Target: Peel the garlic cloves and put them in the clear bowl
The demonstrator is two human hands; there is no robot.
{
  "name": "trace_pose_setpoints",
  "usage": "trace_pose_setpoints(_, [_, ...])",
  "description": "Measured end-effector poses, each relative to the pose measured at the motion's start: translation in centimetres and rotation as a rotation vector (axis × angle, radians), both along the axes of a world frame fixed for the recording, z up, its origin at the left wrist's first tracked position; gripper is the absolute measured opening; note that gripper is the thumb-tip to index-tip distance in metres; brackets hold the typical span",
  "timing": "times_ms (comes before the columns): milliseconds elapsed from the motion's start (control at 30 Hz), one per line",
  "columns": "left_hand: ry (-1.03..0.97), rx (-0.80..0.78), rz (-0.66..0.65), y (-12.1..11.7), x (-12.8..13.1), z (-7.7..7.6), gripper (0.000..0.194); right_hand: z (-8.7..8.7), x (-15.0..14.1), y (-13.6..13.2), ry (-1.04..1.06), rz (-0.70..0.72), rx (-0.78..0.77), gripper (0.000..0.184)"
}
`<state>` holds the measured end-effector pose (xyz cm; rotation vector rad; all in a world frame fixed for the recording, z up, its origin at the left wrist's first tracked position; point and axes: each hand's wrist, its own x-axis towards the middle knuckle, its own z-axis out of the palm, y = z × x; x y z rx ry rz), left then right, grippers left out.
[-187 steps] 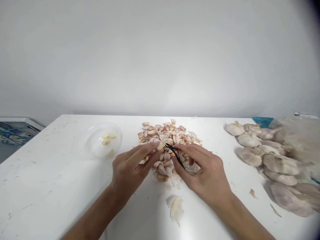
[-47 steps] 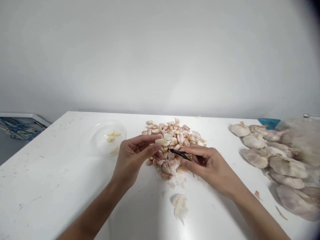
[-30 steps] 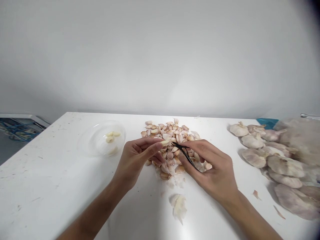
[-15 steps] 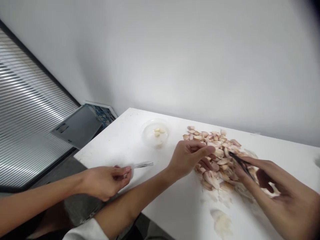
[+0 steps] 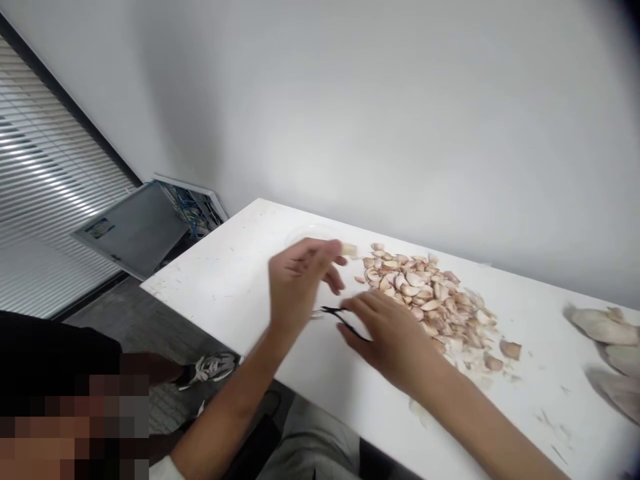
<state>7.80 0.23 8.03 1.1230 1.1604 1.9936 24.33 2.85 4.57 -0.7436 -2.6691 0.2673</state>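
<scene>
Your view swings left; both hands now sit clear of the clove pile [image 5: 425, 300], on its left side. Left hand [image 5: 303, 280]: fingers narrow, pinching what looks like a pale clove [image 5: 349, 250], blurred, in front of the clear bowl [image 5: 310, 228], mostly hidden. Right hand [image 5: 390, 327]: wrapped around the black tool [image 5: 332, 311], tips parted, now well apart from the clove. Co-worker's hand with the silvery tool no longer shows. Reads as a pause in the clove work; can't tell if this clove is finished.
</scene>
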Motion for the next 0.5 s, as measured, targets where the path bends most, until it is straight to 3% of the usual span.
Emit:
trace_pose_setpoints(100, [0.015,-0.027,0.179,-1.0,-2.9,0.1,0.028,0.6,-6.5,-0.5,-0.052,0.104,0.061,0.022])
trace_pose_setpoints(233, [0.032,-0.039,0.276,-2.4,-5.8,-0.1,0.027,0.1,-13.4,-0.7,-0.068,0.165,0.033,0.022])
trace_pose_setpoints(367, [0.006,-0.082,0.264,-3.2,-7.5,-1.1,0.028,-1.9,-17.5,-0.5,-0.052,0.169,0.027,0.027])
trace_pose_setpoints(500, [-0.002,-0.189,0.203,-3.4,-8.5,-2.7,0.029,-3.4,-19.3,0.0,-0.053,0.172,0.042,0.026])
